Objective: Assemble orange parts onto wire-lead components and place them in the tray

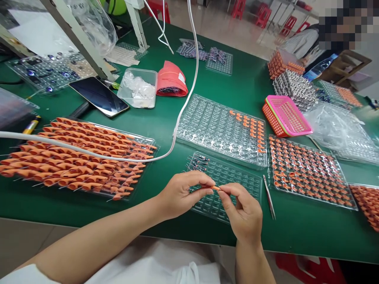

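Note:
My left hand (pixel 180 193) and my right hand (pixel 244 213) meet over a small clear tray (pixel 237 177) near the table's front edge. Both pinch a small orange sleeve with a thin wire (pixel 215 188) between the fingertips. The tray holds a few dark components (pixel 199 161) in its far left corner. Tweezers (pixel 269 196) lie just right of that tray. A tray heaped with orange sleeved wires (pixel 74 156) sits to the left.
A larger clear tray (pixel 213 126) with some orange parts and a full tray (pixel 308 171) lie beyond. A pink basket (pixel 286 116), a phone (pixel 99 96), a red pouch (pixel 171 79) and a white cable (pixel 180 114) cross the green table. Another person (pixel 308 41) sits far right.

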